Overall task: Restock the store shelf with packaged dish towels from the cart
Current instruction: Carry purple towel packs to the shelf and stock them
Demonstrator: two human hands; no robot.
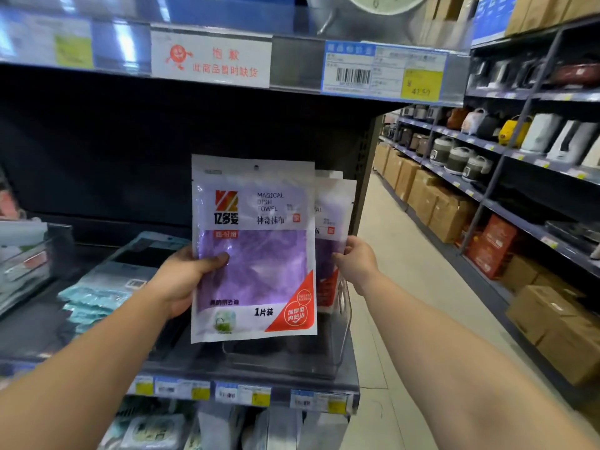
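Purple-and-white glossy plastic dish towel packet (253, 251), flat and upright with its long axis running twelve to six, is pinched at its nine o'clock edge by the left hand (181, 277). At three o'clock, just behind it, the right hand (355, 261) grips the matching packets (334, 219) standing in the clear plastic bin (341, 323) on the dark metal shelf (253, 376). Judging by this, the front packet slots rearward; the left hand carries it.
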